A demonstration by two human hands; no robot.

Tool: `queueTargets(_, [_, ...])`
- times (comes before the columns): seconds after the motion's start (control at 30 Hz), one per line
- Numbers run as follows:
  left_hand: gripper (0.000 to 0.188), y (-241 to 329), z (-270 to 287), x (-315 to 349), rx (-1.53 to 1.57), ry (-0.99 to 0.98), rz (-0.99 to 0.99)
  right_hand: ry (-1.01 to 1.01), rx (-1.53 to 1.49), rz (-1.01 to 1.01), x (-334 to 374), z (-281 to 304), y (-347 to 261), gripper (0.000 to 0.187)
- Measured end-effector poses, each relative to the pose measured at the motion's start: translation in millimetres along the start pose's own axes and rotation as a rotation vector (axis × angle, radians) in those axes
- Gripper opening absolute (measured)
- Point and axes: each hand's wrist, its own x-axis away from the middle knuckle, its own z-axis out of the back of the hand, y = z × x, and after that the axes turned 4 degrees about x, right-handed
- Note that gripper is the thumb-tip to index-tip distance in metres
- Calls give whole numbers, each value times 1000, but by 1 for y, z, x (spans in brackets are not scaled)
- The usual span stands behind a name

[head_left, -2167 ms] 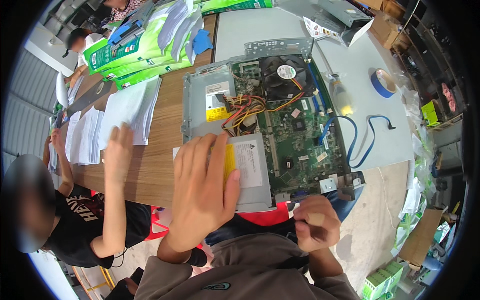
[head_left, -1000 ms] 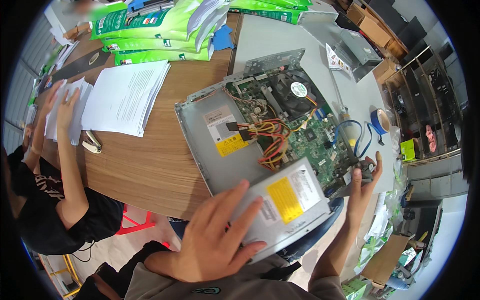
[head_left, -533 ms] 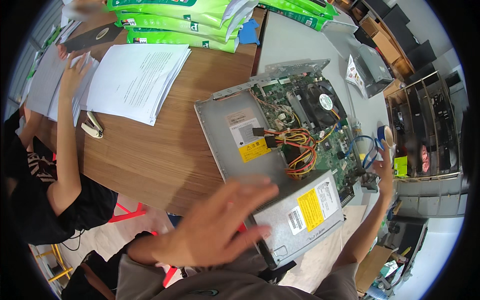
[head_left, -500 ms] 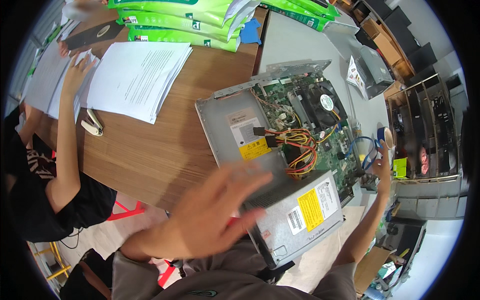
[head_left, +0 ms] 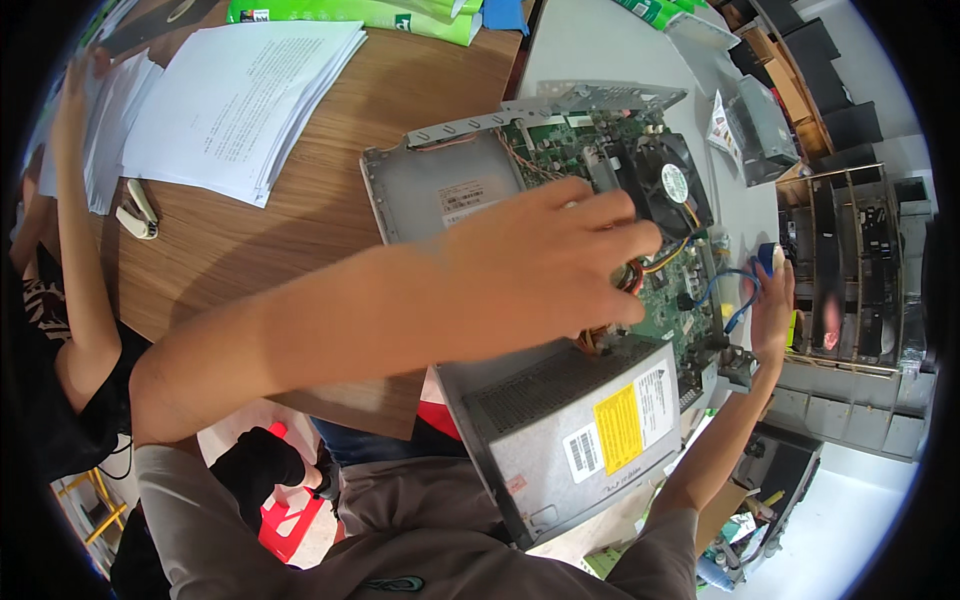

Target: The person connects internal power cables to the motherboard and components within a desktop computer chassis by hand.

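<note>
An opened desktop computer case (head_left: 440,185) lies across the table edge, its green circuit board (head_left: 660,310) and black fan (head_left: 655,185) exposed. My left hand (head_left: 545,265) reaches over its middle, fingers curled round a bundle of coloured cables (head_left: 634,276) that it mostly hides. Below that hand is a silver metal box (head_left: 540,465) with yellow and white labels. At the case's right side, my right hand (head_left: 772,315) has its fingers closed beside a blue roll (head_left: 767,258) and a looped blue cable (head_left: 738,275); what it grips is unclear.
Stacked printed sheets (head_left: 240,110) and a white stapler (head_left: 138,212) are on the wooden table (head_left: 300,260). Green packages (head_left: 350,12) stand beyond. Another person's arm (head_left: 80,250) works at papers on the left. A metal box (head_left: 765,130) sits at the back right, near a rack (head_left: 835,270).
My left hand has swung from the near side, where it was spread, up and right onto the cables inside the case. My right hand stays by the blue roll. The view has shifted.
</note>
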Motion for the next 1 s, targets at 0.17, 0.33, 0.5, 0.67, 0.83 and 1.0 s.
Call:
queueTargets(0.17, [18, -7, 6, 17, 104, 3, 12, 64, -588, -305, -8, -20, -31, 44])
queueTargets(0.33, [9, -18, -1, 43, 84, 91, -17, 137, -700, -163, -24, 11, 0, 25])
queueTargets(0.5, [17, -24, -7, 53, 189, 0, 8, 25, -663, -148, -39, 86, -22, 16])
queueTargets(0.67, [21, -28, 0, 51, 242, -78, 12, 28, -232, 60, -34, 120, -119, 18])
queueTargets(0.83, [29, -26, -4, 48, 235, -11, 61, 107, 91, 212, -32, 130, -217, 24])
queueTargets(1.0, [31, -28, 0, 50, 253, -10, 78, -245, 138, 251, 13, 113, -264, 25])
